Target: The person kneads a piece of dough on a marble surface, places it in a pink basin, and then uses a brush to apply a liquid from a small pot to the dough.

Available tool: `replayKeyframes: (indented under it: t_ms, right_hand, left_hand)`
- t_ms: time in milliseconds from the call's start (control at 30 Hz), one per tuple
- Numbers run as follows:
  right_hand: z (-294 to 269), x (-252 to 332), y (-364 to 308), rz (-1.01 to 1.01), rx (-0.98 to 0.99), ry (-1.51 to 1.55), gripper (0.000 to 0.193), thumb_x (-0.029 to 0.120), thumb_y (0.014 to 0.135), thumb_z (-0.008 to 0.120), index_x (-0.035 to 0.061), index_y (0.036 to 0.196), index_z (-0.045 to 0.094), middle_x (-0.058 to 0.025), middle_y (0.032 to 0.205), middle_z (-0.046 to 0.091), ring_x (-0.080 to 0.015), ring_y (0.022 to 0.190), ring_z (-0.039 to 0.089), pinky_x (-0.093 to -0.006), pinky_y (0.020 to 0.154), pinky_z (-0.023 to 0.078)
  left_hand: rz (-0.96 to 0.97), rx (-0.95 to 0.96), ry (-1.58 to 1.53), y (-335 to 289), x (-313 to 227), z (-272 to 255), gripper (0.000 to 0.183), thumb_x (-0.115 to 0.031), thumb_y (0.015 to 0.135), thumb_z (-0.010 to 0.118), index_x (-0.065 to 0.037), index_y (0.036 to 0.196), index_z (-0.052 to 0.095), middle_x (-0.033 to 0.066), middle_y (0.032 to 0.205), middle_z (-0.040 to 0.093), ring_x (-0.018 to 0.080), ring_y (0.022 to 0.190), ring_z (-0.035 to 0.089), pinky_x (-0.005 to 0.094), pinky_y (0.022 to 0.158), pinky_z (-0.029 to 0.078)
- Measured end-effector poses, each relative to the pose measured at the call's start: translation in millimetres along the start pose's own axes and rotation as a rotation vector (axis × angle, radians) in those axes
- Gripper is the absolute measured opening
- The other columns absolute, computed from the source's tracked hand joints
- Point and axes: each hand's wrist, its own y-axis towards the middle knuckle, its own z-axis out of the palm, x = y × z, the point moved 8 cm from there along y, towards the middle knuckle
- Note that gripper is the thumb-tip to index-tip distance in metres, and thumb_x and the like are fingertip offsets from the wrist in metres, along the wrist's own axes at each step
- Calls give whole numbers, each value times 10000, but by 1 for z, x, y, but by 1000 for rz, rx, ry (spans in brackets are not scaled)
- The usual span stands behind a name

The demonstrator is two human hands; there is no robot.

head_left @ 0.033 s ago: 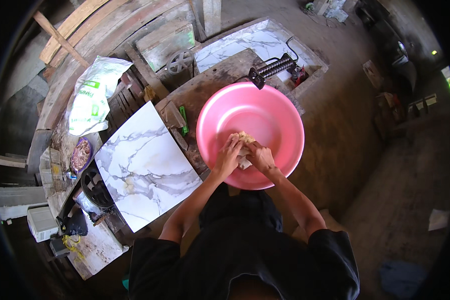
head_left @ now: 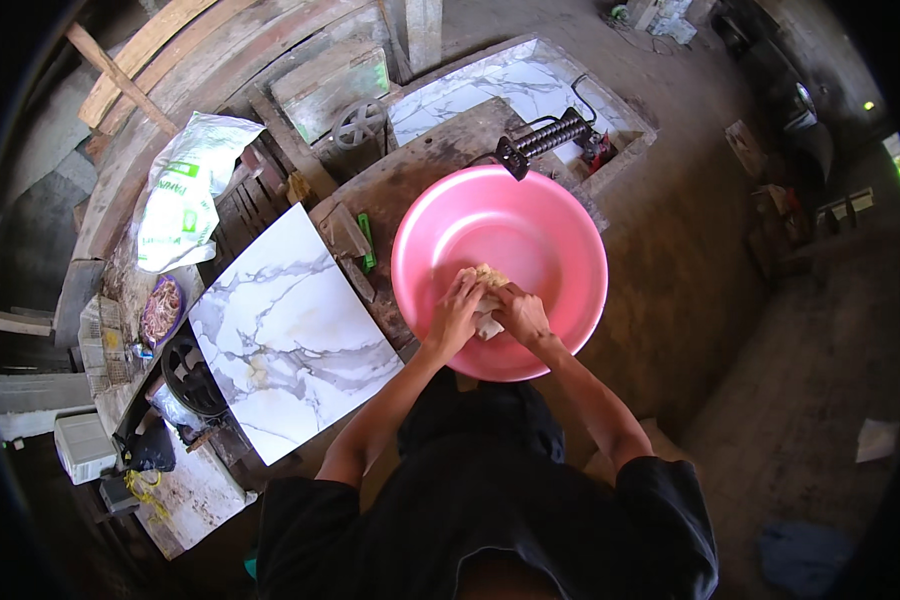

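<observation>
Pink basin [head_left: 530, 230]: left hand [head_left: 457, 310], right hand [head_left: 521, 312] pressing dough [head_left: 487, 277].

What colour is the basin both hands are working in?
Pink all over, inside and rim: the basin shows best in the head view.

A rough workshop: wooden planks [head_left: 160, 45], marble-patterned slab [head_left: 285, 330], dirt floor [head_left: 810, 420].

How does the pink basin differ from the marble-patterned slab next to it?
The pink basin is round and deep; the marble-patterned slab is flat and four-sided. The basin is plain pink, the slab white with grey veins. Both hands, left hand and right hand, press a pale lump inside the basin; no hand is on the slab. Both rest on the worn wooden bench.
</observation>
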Motion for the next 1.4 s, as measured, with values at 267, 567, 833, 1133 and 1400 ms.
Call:
replayKeyframes:
  t_ms: [267,567,833,1133,1400]
  right_hand:
    - [-62,-45,-6,283,-174,770,233,-40,713,583,-10,942,549,-86,812,581,-125,663,571,-262,576,501]
    - [-54,4,35,153,1,1174,392,31,682,681,-28,1025,500,-75,863,578,-151,827,560,-245,693,491]
    - [-68,74,35,-140,-23,730,444,-58,685,612,4,1108,493,-126,939,588,-209,811,605,-282,674,496]
    - [-100,69,34,-312,-293,586,298,-55,717,585,-4,1008,553,-132,950,589,-203,811,598,-283,711,483]
    - [-79,67,33,-242,-77,719,266,0,745,570,22,1009,558,-142,947,572,-227,830,579,-304,697,468]
  left_hand:
    - [-127,17,24,-15,18,-10,452,4,623,629,-70,1053,511,111,1198,442,285,1153,375,352,891,393]
    - [-195,-62,-482,-3,13,-44,454,-241,827,531,-17,1201,407,173,1243,388,298,1188,334,366,971,281]
    - [-585,-541,-1628,8,10,-30,371,-317,891,404,-11,1097,438,96,983,518,185,807,536,297,711,465]
    - [-879,-905,-1917,1,24,-35,302,-353,827,522,-74,716,490,32,656,478,129,579,491,247,537,445]
    - [-565,-700,-1932,13,25,-41,449,-438,865,392,-144,536,307,-26,426,233,100,317,213,235,325,198]
